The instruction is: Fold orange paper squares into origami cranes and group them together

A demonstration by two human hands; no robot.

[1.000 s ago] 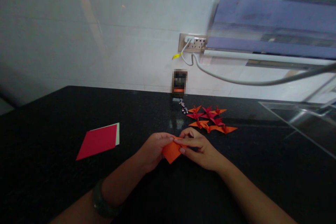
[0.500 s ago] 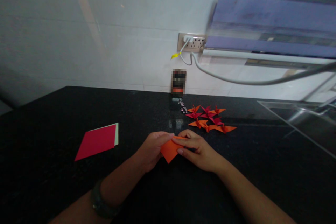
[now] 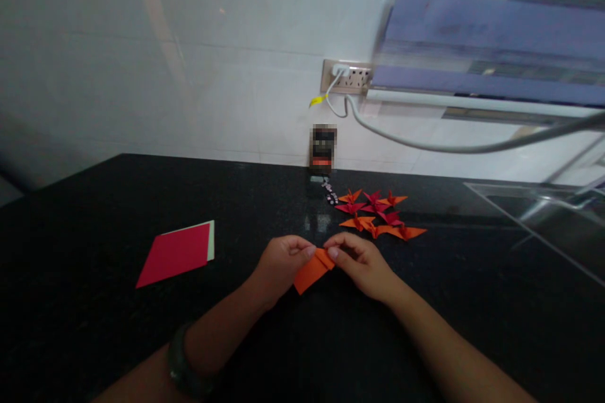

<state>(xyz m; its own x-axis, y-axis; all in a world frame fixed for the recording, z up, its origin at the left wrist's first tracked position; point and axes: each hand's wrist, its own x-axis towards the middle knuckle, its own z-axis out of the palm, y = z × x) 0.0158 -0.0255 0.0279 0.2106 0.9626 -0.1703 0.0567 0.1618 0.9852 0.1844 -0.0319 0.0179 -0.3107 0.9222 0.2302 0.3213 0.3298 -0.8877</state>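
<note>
Between my hands is a folded piece of orange origami paper [image 3: 309, 276], one corner pointing down toward me and a crease line near its right side. My left hand [image 3: 285, 267] is closed on its upper left edge, thumb on top. At the upper right edge, my right hand [image 3: 360, 262] pinches the paper between thumb and fingers. Just beyond my right hand stand several folded paper cranes in red and orange, among them an orange crane [image 3: 405, 232] and a red crane [image 3: 350, 208].
A stack of square sheets, red paper [image 3: 177, 255] on top with pale green paper [image 3: 210, 245] beneath, lies left on the dark countertop [image 3: 255, 201]. A pixelated upright object [image 3: 323, 148] with a beaded strap [image 3: 331, 194] leans on the wall. A sink [image 3: 534, 204] is at right.
My right fingers have drawn up from lying across the paper to a pinch at its upper right edge. A fold now shows there, and the left thumb has bent.
</note>
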